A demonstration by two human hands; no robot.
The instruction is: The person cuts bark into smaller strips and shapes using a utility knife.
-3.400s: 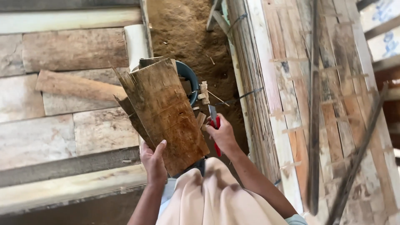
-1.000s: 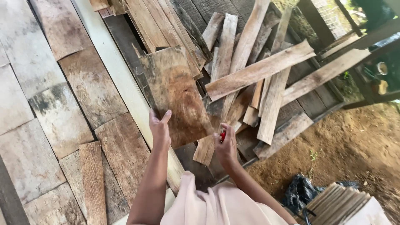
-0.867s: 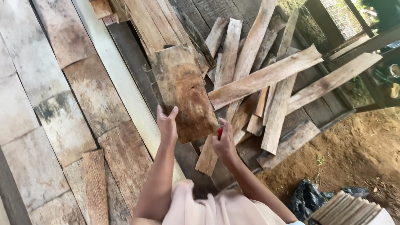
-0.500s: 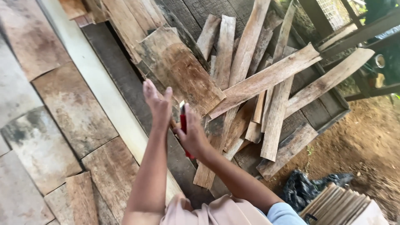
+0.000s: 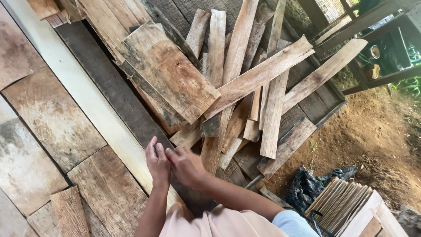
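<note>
The wide weathered slab of wood point(image 5: 171, 77) lies in the upper middle of the frame, resting tilted on the heap of offcuts point(image 5: 250, 101), its lower right corner overlapping a long pale plank point(image 5: 263, 72) that runs up toward the right. Both hands sit below it in the lower middle of the frame, well apart from the slab and touching no wood. The left hand point(image 5: 157, 162) and the right hand point(image 5: 186, 166) are pressed side by side, fingers loosely curled together; a sliver of red point(image 5: 170, 155) shows between them, but whether either hand is closed on something small cannot be told from this view. My judgement is that the hands are handling a small thing between them, and that doing it well means keeping it over the dark board point(image 5: 109, 92) under them, since anything dropped could slip into the gaps between the loose pieces. The slab looks settled but rests on uneven strips, so it could rock if the pile is nudged. To the left runs a long pale beam point(image 5: 74, 83) with flat laid boards point(image 5: 48, 118) beyond it; at lower right lie a black bag point(image 5: 307, 188) and a stack of thin slats point(image 5: 344, 204) on bare earth point(image 5: 377, 136).
</note>
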